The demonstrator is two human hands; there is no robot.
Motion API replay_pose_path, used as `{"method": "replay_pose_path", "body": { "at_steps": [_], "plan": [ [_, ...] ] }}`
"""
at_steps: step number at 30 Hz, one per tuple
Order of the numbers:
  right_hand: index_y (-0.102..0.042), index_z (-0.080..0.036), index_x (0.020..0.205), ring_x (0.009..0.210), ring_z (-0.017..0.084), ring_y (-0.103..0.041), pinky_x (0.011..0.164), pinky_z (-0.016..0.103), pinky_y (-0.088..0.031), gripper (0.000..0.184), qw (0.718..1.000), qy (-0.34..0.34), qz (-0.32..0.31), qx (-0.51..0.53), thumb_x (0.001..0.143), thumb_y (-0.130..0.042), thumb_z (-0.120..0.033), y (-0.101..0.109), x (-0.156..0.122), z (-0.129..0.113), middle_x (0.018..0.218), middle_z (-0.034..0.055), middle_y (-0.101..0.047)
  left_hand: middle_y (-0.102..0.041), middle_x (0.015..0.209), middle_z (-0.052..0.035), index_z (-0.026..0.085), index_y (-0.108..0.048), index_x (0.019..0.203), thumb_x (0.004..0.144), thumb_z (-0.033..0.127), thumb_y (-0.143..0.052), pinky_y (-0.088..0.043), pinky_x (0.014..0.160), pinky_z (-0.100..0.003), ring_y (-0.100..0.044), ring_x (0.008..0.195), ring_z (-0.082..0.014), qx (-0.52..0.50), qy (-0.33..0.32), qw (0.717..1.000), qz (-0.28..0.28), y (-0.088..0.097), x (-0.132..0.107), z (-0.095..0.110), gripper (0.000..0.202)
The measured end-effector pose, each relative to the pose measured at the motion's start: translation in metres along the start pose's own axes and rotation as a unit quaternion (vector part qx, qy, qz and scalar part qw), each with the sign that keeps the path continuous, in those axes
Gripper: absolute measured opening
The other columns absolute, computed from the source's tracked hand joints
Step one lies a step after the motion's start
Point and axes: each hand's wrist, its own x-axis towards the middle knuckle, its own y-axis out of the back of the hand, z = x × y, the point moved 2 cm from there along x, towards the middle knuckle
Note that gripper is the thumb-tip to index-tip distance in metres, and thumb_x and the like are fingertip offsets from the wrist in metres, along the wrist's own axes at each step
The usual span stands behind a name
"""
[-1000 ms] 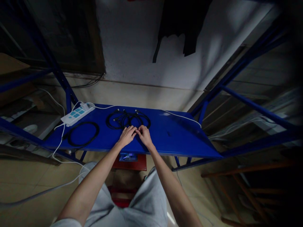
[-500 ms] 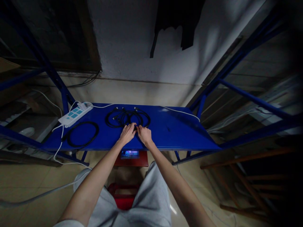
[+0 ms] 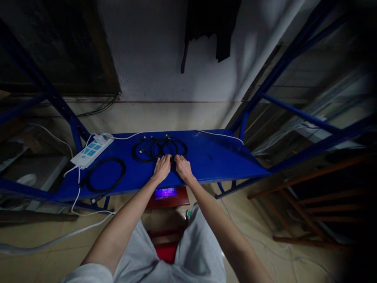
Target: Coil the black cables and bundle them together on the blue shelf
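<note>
Both my hands rest on a blue metal shelf [image 3: 224, 159], side by side at its front middle. My left hand [image 3: 162, 167] and my right hand [image 3: 183, 166] have their fingers bent down onto the near edge of a bundle of coiled black cables [image 3: 159, 148]. The fingertips press or pinch the cable loops; the exact grip is too small to make out. A separate black cable coil [image 3: 103, 175] lies on the shelf to the left, away from my hands.
A white power strip [image 3: 92, 149] with blue sockets sits at the shelf's back left, its white cord [image 3: 76, 196] trailing to the floor. Blue rack posts [image 3: 70, 122] stand on both sides. A red stool [image 3: 169, 196] with a lit screen is under the shelf. Wooden frames [image 3: 309, 204] lie to the right.
My head has shifted, so the shelf sits slightly higher and left in view. My hands stay together on the cable bundle and have crept a little farther onto it.
</note>
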Motion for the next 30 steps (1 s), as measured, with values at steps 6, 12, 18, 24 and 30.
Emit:
{"method": "replay_pose_path", "body": {
  "at_steps": [6,12,18,24,30],
  "plan": [
    [-0.054,-0.023,0.104,0.093,0.024,-0.056,0.067,0.030,-0.034,0.018,0.999,-0.011,0.003,0.045,0.101,-0.037,-0.018,0.003,-0.001,0.004,0.101,0.0109,-0.064,-0.066,0.119,-0.0113,0.021,-0.051,0.128,0.101,0.024,-0.040,-0.040,0.100,-0.044,-0.059,0.114,-0.0264,0.011,0.010,1.000,-0.004,-0.003,0.000,0.001,0.030],
    [-0.054,-0.023,0.101,0.085,0.022,-0.055,0.069,0.030,-0.035,0.019,0.995,0.003,0.014,0.098,0.101,-0.035,-0.021,0.002,0.001,0.008,0.097,0.0088,-0.061,-0.066,0.120,-0.0100,0.023,-0.049,0.136,0.102,0.026,-0.038,-0.040,0.099,-0.043,-0.057,0.115,-0.0263,0.019,-0.002,1.000,0.004,-0.001,-0.002,0.004,0.036],
    [-0.053,-0.021,0.096,0.084,0.020,-0.055,0.070,0.028,-0.037,0.015,0.981,0.012,0.039,0.190,0.094,-0.038,-0.019,0.002,0.001,0.012,0.092,0.0061,-0.061,-0.068,0.112,-0.0082,0.022,-0.057,0.118,0.103,0.029,-0.039,-0.040,0.097,-0.038,-0.059,0.110,-0.0235,0.030,0.009,0.999,-0.003,0.002,-0.003,0.006,0.024],
    [-0.051,-0.021,0.084,0.067,0.016,-0.052,0.066,0.025,-0.038,0.011,0.936,-0.075,0.146,0.310,0.089,-0.042,-0.024,0.000,0.000,0.027,0.073,-0.0001,-0.057,-0.069,0.106,-0.0072,0.021,-0.055,0.108,0.104,0.031,-0.040,-0.040,0.092,-0.037,-0.062,0.104,-0.0228,0.024,0.006,1.000,-0.003,0.002,-0.003,0.005,0.019],
    [-0.062,-0.017,0.091,0.079,0.019,-0.059,0.076,0.028,-0.044,0.029,0.902,-0.160,0.269,0.296,0.095,-0.043,-0.038,0.020,-0.012,0.072,0.084,0.0056,-0.067,-0.070,0.099,-0.0069,0.020,-0.051,0.117,0.104,0.033,-0.038,-0.040,0.089,-0.038,-0.065,0.095,-0.0228,0.016,0.003,1.000,-0.001,-0.001,-0.004,0.004,0.023]
  ]
}}
